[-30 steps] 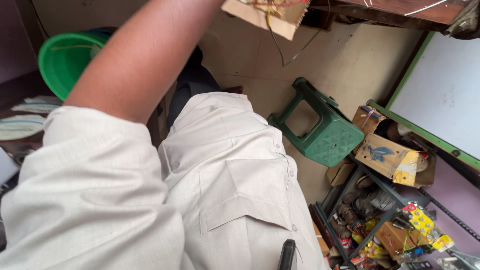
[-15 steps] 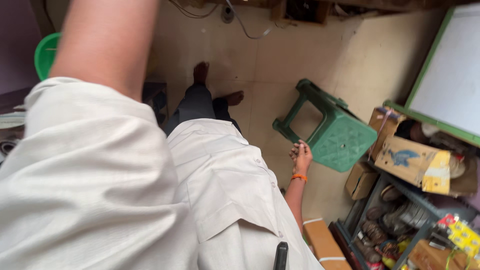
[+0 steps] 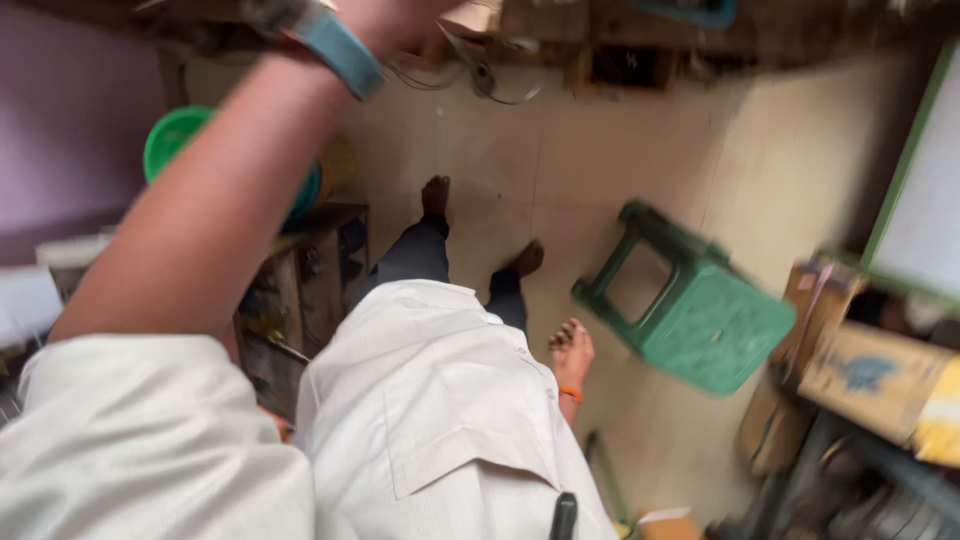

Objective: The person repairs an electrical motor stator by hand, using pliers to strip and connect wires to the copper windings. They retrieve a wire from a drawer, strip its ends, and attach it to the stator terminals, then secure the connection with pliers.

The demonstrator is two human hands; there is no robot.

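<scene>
I look down my own body: white shirt (image 3: 440, 420), dark trousers and bare feet (image 3: 436, 195) on a beige floor. My left arm (image 3: 200, 240) is raised across the left of the view. It has a blue band (image 3: 335, 45) on the wrist. My left hand (image 3: 400, 12) is mostly cut off at the top edge, close to some wooden pieces, and what it holds is hidden. My right hand (image 3: 572, 352) hangs at my side with loose fingers and nothing in it. An orange band circles that wrist. A dark pen (image 3: 563, 518) sticks out of the shirt pocket.
A green plastic stool (image 3: 700, 310) lies tilted on the floor to the right of my feet. Cardboard boxes (image 3: 870, 370) and a green-framed white board (image 3: 930, 180) fill the right side. A green bucket (image 3: 175, 140) and a low wooden shelf (image 3: 310, 270) stand at the left. Wires (image 3: 480, 75) hang at the top.
My left arm has lifted and stretched further forward, so the wrist band now shows. The view has swung, and my right hand came into sight at my side.
</scene>
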